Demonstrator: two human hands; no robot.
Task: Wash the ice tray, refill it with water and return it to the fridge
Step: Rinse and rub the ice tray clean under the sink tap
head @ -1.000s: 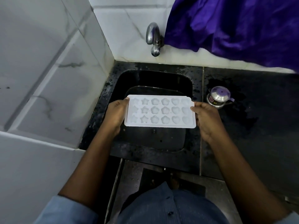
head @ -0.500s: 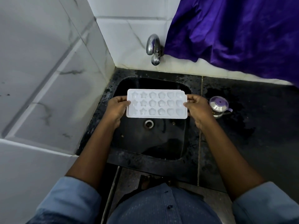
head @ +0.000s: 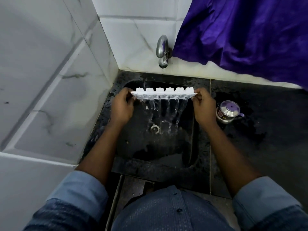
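The white ice tray (head: 162, 93) is held over the black sink (head: 136, 147), tipped on edge so the undersides of its cups face up and away from me. Water streams from its lower edge down toward the drain (head: 155, 128). My left hand (head: 120, 107) grips the tray's left end. My right hand (head: 202, 105) pinches its right end. The chrome tap (head: 162, 50) sticks out of the tiled wall above the sink; no water comes from it.
A small steel pot with a purple lid knob (head: 229, 111) stands on the wet black counter (head: 260, 130) right of the sink. A purple cloth (head: 246, 34) hangs over the back wall. White tiled walls close the left side.
The tray was held flat with its cups up; both hands moved it back toward the tap and tipped it on edge, and water now pours out into the sink.
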